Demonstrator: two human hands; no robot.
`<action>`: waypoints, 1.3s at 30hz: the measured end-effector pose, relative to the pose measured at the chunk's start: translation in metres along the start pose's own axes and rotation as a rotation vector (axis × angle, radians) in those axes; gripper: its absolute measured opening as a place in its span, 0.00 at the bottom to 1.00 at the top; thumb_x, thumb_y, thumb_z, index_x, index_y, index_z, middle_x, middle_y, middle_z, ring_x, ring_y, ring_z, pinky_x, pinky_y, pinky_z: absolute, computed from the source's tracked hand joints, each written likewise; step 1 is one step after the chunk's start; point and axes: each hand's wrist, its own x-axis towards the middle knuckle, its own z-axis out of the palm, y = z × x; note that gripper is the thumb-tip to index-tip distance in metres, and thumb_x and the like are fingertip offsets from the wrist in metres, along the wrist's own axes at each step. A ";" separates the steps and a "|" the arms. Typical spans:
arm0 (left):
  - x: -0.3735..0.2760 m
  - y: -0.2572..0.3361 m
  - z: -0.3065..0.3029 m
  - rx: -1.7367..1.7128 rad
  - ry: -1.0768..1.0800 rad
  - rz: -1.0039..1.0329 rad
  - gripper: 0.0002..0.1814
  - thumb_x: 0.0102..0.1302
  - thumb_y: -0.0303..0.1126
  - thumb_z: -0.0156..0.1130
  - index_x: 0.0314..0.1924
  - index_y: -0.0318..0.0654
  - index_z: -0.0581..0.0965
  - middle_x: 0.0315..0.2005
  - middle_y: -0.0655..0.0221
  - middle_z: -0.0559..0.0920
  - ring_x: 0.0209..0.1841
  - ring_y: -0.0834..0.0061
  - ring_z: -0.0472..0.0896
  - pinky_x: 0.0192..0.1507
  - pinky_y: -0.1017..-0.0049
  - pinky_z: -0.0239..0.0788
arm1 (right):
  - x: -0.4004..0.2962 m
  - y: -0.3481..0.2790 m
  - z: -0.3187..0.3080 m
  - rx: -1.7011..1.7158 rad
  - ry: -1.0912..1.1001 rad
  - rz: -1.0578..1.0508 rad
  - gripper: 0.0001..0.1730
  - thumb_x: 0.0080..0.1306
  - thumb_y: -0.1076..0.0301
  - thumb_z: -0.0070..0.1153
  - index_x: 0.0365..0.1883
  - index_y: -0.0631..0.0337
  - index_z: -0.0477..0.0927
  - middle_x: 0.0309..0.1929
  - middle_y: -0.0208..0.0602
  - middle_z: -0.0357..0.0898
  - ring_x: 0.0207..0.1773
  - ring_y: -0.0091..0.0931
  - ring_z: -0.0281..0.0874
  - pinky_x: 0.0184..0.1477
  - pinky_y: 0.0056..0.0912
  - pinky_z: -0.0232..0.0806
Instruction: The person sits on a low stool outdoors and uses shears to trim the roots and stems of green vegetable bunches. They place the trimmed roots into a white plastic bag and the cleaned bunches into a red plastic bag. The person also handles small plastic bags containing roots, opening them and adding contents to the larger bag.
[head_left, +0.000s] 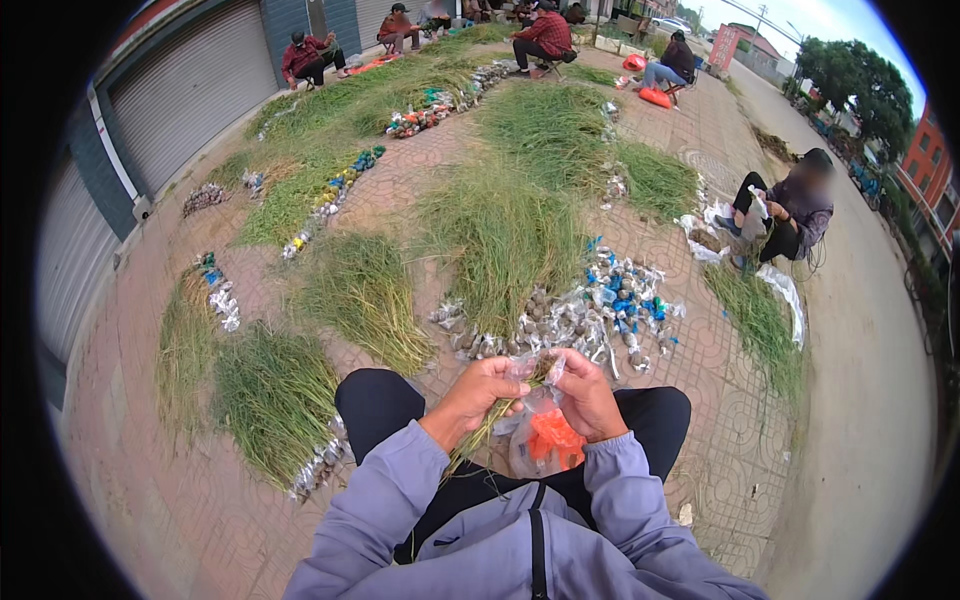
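My left hand (480, 394) is closed around the green stems of a grassy plant (484, 435), which trail down toward my lap. The root end (545, 365) lies between both hands, partly wrapped in a thin clear plastic bag (529, 367). My right hand (589, 394) pinches the bag's edge at the roots. Between my knees sits a clear plastic bag with an orange-red plastic bag (555, 439) in it. Just beyond my hands lie many plastic-wrapped root balls (570, 326), in white, clear and blue plastic.
Large heaps of grassy plants (495, 247) cover the paving ahead, with others at the left (277, 397). A person (795, 210) sits at the right beside white plastic and plants (757, 322). Several other people sit farther off. Roller shutters (195, 90) stand left; a road (855, 420) runs right.
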 end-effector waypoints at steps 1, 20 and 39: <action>-0.001 0.001 0.004 0.014 0.027 0.020 0.12 0.62 0.24 0.68 0.45 0.35 0.77 0.32 0.68 0.83 0.27 0.78 0.82 0.25 0.78 0.72 | 0.000 -0.002 0.000 -0.005 0.000 0.020 0.19 0.70 0.78 0.53 0.59 0.66 0.75 0.52 0.35 0.80 0.53 0.23 0.78 0.57 0.29 0.68; 0.002 -0.016 0.016 0.179 0.124 0.244 0.10 0.60 0.19 0.66 0.42 0.32 0.78 0.31 0.68 0.82 0.26 0.79 0.81 0.27 0.78 0.72 | 0.002 -0.010 -0.011 -0.152 0.149 0.094 0.14 0.75 0.64 0.52 0.50 0.65 0.80 0.36 0.23 0.76 0.34 0.15 0.69 0.37 0.21 0.63; 0.004 -0.031 0.004 0.222 0.174 0.208 0.10 0.61 0.17 0.65 0.42 0.32 0.77 0.32 0.69 0.82 0.26 0.81 0.79 0.27 0.80 0.72 | 0.010 -0.012 -0.015 -0.573 0.255 0.033 0.06 0.70 0.70 0.56 0.36 0.64 0.78 0.25 0.23 0.73 0.27 0.16 0.67 0.29 0.23 0.61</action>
